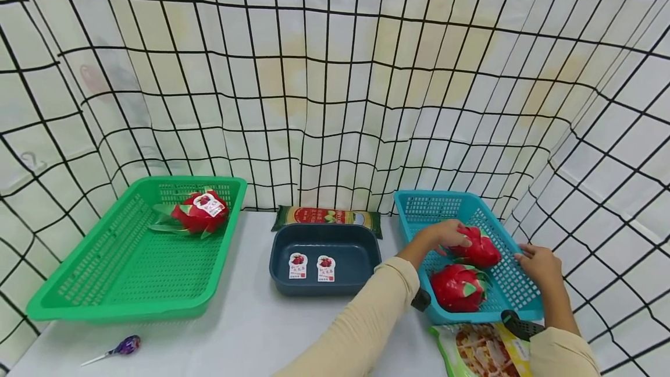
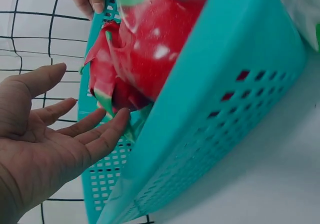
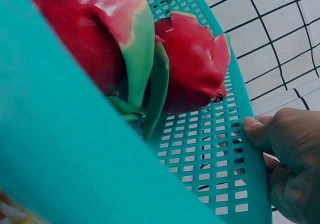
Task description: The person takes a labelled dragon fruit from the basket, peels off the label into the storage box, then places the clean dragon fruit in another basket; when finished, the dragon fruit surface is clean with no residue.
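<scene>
No wording can be read for sure. In the middle of the head view, two white stickers (image 1: 298, 266) in a dark tray (image 1: 324, 289) bear a red fruit picture above small Chinese characters. A similar label (image 1: 210, 204) sits on the fruit (image 1: 192, 219) at left. Print on the packet (image 1: 335, 216) behind the tray is too small.

Black grid netting (image 1: 327, 62), pale patterned sheet (image 1: 342, 39) behind, white tabletop (image 1: 246, 330)

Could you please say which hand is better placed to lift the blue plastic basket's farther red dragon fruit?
Probably the left hand, close to that dragon fruit; the right hand grips the basket's rim.
</scene>
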A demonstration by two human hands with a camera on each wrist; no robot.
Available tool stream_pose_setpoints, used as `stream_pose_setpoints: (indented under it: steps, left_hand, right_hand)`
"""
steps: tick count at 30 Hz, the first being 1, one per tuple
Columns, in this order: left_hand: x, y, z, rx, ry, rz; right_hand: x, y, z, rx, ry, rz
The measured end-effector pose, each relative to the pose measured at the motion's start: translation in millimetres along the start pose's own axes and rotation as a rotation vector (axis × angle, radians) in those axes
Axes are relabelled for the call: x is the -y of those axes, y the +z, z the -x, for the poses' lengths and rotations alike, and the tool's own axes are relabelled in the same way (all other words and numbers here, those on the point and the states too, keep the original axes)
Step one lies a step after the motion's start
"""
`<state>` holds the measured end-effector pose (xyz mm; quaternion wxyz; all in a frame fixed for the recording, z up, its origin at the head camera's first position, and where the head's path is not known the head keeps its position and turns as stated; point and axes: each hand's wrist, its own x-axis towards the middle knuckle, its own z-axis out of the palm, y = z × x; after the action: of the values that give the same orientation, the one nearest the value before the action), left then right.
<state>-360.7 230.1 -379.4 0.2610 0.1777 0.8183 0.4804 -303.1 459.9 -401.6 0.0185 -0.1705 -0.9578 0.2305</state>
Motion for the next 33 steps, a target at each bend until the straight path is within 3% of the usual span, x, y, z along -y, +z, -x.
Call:
stream_pose_setpoints:
  steps: [4,8,11,14,19,24,29,33]
  left_hand:
    - [-5.8,-5.2,7.6,0.008,-0.005,-0.039]
    - [-11.8,-15.3,19.7,0.057,-0.003,-0.111]
    - [-10.5,-28.4,31.3,0.113,0.037,-0.166]
    - [0.7,-46.0,45.2,0.161,0.107,-0.252]
    - [27.5,-78.7,81.9,0.203,0.213,-0.331]
    - [49.3,-107.2,127.3,0.177,0.285,-0.346]
    - [70.1,-143.9,166.8,0.132,0.287,-0.351]
    - [82.7,-176.1,192.9,0.064,0.257,-0.369]
  right_hand:
    - [-2,0,1,0.007,0.005,-0.012]
    - [-2,2,2,0.002,0.0,-0.003]
    - [-1,4,3,-0.021,-0.009,0.008]
    - [1,6,4,-0.025,-0.007,-0.01]
    - [0,8,3,0.006,-0.001,-0.049]
    - [-2,5,3,0.024,0.019,-0.103]
    - [3,-1,6,-0.049,0.027,-0.152]
    - [16,-7,13,-0.161,-0.04,-0.162]
